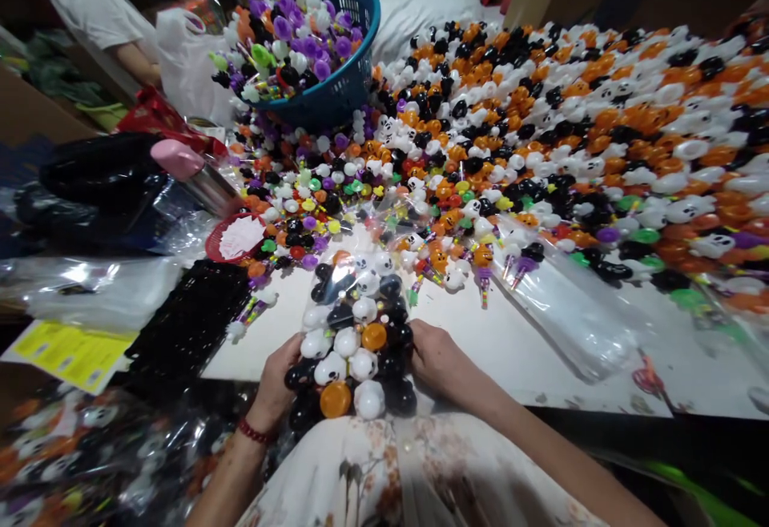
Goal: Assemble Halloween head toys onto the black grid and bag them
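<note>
A clear plastic bag (354, 335) packed with white ghost, black and orange toy pieces stands at the table's front edge, against my lap. My left hand (281, 379) grips its left side, fingers partly hidden behind the bag. On the right side my right hand (429, 355) is closed on the same bag. Loose toys (444, 259) lie just beyond it. To the right is a stack of flat clear bags (577, 315).
A large pile of toys (589, 126) covers the back and right. A blue basket (360, 46) is heaped with toys. At left are a red basket (215, 247) with white slips, a black tray (186, 319) and a pink-topped bottle (198, 174). A person's arm (135, 61) shows behind.
</note>
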A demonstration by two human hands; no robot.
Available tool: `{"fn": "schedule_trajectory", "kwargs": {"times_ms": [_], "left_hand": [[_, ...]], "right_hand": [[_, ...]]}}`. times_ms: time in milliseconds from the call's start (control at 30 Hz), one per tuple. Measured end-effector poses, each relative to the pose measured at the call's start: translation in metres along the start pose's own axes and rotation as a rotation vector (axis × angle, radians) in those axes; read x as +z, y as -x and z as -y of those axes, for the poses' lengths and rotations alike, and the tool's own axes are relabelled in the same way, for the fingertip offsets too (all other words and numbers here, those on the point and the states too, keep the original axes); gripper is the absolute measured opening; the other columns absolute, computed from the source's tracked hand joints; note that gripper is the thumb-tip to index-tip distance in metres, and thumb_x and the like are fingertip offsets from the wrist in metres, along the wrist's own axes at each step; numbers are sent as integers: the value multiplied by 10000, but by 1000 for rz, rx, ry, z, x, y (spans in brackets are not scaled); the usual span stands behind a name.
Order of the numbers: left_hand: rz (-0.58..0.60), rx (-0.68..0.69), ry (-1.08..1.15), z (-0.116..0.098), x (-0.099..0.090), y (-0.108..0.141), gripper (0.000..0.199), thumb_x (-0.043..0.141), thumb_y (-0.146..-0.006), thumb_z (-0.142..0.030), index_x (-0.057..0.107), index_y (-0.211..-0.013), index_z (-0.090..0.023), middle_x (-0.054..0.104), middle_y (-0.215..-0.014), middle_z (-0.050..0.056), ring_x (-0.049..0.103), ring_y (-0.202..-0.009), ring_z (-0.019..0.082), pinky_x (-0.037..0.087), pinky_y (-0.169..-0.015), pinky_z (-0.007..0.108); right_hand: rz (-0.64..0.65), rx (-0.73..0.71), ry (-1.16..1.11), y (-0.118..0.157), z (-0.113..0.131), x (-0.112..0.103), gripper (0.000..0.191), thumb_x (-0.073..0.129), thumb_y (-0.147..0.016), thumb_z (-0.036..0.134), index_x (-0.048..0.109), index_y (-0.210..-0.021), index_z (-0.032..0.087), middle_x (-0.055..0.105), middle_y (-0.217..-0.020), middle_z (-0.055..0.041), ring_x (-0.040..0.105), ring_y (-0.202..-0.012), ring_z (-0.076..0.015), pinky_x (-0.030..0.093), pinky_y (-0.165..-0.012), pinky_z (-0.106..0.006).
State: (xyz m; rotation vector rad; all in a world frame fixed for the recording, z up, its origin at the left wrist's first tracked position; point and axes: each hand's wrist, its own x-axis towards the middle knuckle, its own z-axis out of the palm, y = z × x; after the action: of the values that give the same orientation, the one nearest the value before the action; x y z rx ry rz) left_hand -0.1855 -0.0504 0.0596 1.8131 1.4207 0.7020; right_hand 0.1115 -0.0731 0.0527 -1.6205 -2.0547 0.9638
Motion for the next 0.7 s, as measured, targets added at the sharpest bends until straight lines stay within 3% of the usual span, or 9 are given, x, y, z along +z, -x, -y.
{"fn": "schedule_trajectory", "kwargs": {"times_ms": [167,267,500,633,700], "left_hand": [[-1,121,-48,1,-4,24,252,513,-844,-381,661,-861,-179,694,-788,39,663,-739,189,534,-670,259],[-7,106,-72,-1,-3,40,239,478,-887,-322,668,-889,-177,693,-769,33,646,-667,162,522,-618,234],[26,-3,-74,-15,0,79,369,457,-924,-452,693,-912,-168,698,-828,78,639,-706,173,533,-669,250],[70,-84,-15,-23,-1,96,410,466,-917,-520,649,-780,-179,657,-747,48,590,-661,146,509,-650,225],[85,-145,78,-25,3,101,406,498,-895,-556,643,-836,-181,658,-782,48,592,-704,153,510,-669,231]], "right_hand": [[-18,-237,0,25,-15,7,156,380,-919,114,517,-882,179,578,-846,-62,553,-757,-170,457,-710,-273],[22,-314,-33,38,-24,9,179,357,-955,162,522,-892,185,579,-838,-59,567,-739,-165,470,-679,-265],[57,-301,-109,75,-49,21,307,335,-1005,269,569,-819,201,584,-777,-39,587,-655,-138,480,-598,-234],[1,-305,-149,92,-47,20,337,348,-1021,319,645,-905,213,646,-867,-68,648,-784,-168,536,-685,-249],[-57,-295,-160,93,-42,17,314,367,-1017,316,658,-953,219,658,-931,-80,654,-857,-181,546,-733,-261]]}}
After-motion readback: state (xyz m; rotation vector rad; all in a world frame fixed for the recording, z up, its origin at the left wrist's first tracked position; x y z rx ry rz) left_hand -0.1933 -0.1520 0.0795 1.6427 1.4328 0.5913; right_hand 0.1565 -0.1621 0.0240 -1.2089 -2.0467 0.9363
